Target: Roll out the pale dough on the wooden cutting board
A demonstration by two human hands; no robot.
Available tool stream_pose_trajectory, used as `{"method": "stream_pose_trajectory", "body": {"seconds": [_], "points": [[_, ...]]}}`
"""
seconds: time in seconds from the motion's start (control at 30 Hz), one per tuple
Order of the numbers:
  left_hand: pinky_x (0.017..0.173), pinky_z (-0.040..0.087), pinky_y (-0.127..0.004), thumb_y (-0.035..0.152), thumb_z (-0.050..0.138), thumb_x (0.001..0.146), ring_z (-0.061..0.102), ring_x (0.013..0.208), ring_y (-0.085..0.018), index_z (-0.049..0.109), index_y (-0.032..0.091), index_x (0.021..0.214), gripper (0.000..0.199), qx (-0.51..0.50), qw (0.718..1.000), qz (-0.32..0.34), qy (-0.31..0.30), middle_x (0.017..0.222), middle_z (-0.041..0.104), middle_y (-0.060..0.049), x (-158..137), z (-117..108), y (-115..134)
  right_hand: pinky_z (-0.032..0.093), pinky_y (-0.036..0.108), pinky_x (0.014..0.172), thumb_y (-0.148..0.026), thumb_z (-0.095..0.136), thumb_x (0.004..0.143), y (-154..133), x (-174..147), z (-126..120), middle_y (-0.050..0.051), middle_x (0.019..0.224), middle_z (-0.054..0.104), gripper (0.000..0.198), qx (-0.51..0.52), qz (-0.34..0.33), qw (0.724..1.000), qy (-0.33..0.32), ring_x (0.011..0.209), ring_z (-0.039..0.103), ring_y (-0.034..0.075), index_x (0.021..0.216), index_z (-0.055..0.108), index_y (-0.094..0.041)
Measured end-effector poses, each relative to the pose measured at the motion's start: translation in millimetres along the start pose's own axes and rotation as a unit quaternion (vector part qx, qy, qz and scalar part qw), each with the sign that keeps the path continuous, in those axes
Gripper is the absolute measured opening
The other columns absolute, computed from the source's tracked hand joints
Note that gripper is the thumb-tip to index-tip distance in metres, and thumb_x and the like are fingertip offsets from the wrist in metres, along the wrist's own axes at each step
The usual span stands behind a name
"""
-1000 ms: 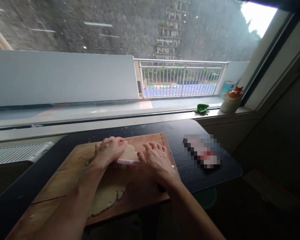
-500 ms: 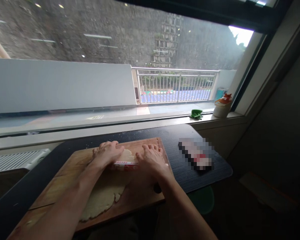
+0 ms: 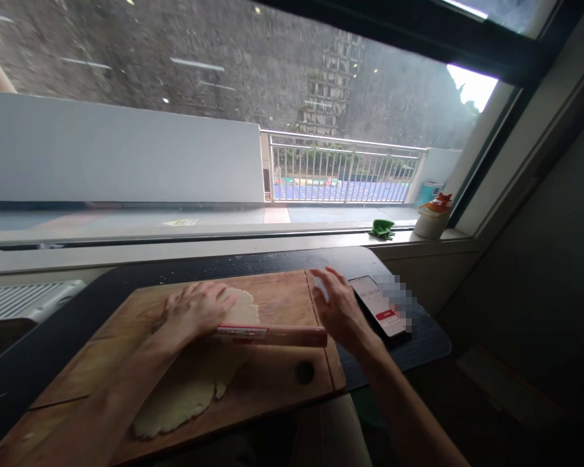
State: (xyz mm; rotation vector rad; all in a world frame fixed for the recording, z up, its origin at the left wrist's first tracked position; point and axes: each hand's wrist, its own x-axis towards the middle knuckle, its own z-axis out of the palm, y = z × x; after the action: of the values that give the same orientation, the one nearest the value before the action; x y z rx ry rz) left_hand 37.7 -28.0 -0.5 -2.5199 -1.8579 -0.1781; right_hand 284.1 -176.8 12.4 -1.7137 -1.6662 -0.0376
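A reddish-brown rolling pin (image 3: 296, 336) with a red-and-white label lies across a flattened sheet of dough (image 3: 185, 395). My left hand (image 3: 197, 308) rests over the pin's left part, fingers bent down toward the dough; its palm and wrist hide that end. My right hand (image 3: 338, 308) is off the pin, above the right edge of the wooden cutting board (image 3: 282, 295). Its fingers are apart and hold nothing. The dough has a ragged edge and is partly covered by my left forearm.
A phone (image 3: 377, 305), partly pixelated, lies on the dark table (image 3: 340, 259) right of the board. On the window sill (image 3: 321, 245) are a crumpled green cloth (image 3: 382, 228) and a pale container with an orange top (image 3: 433, 217). A white radiator (image 3: 34, 301) stands at left.
My right hand has let go of the rolling pin and moved right, toward the phone, uncovering the pin's right end. My left hand stays on the pin. The view has tilted slightly.
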Motion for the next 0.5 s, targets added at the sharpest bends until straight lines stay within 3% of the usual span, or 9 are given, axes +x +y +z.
{"method": "stream_pose_trajectory", "body": {"seconds": [0.1,0.23,0.33,0.5], "points": [[0.100,0.028,-0.052,0.054,0.034,0.082,0.044,0.119,-0.029,0.058,0.030,0.115,0.048,-0.004,1.000,0.000,0.009,0.129,0.055,-0.003,5,2,0,0.027,0.039,0.106,-0.021,0.035,0.091,64,5,-23,0.005,0.128,0.054,0.040,-0.085,0.066,0.994,0.025,0.130,0.032,0.019,0.128,0.048,-0.018],[0.098,0.031,-0.049,0.054,0.034,0.081,0.047,0.116,-0.027,0.058,0.027,0.116,0.050,-0.004,1.000,0.009,0.019,0.125,0.057,-0.004,17,6,0,0.029,0.040,0.105,-0.015,0.034,0.087,125,9,-26,0.004,0.127,0.055,0.043,-0.135,0.064,0.988,-0.037,0.132,0.031,0.019,0.128,0.049,-0.019],[0.097,0.032,-0.049,0.056,0.034,0.081,0.049,0.114,-0.026,0.058,0.028,0.114,0.049,-0.003,1.000,0.014,0.023,0.122,0.059,-0.003,22,8,0,0.030,0.040,0.105,-0.014,0.033,0.088,139,8,-18,0.003,0.127,0.056,0.044,-0.134,0.035,0.988,-0.063,0.132,0.031,0.019,0.128,0.049,-0.020],[0.096,0.034,-0.047,0.055,0.034,0.080,0.050,0.113,-0.025,0.060,0.028,0.111,0.048,0.005,1.000,0.012,0.025,0.120,0.059,-0.003,23,5,4,0.034,0.040,0.102,-0.015,0.034,0.088,135,1,-20,0.004,0.120,0.060,0.040,-0.117,0.008,0.991,-0.057,0.130,0.035,0.019,0.122,0.053,-0.022]]}}
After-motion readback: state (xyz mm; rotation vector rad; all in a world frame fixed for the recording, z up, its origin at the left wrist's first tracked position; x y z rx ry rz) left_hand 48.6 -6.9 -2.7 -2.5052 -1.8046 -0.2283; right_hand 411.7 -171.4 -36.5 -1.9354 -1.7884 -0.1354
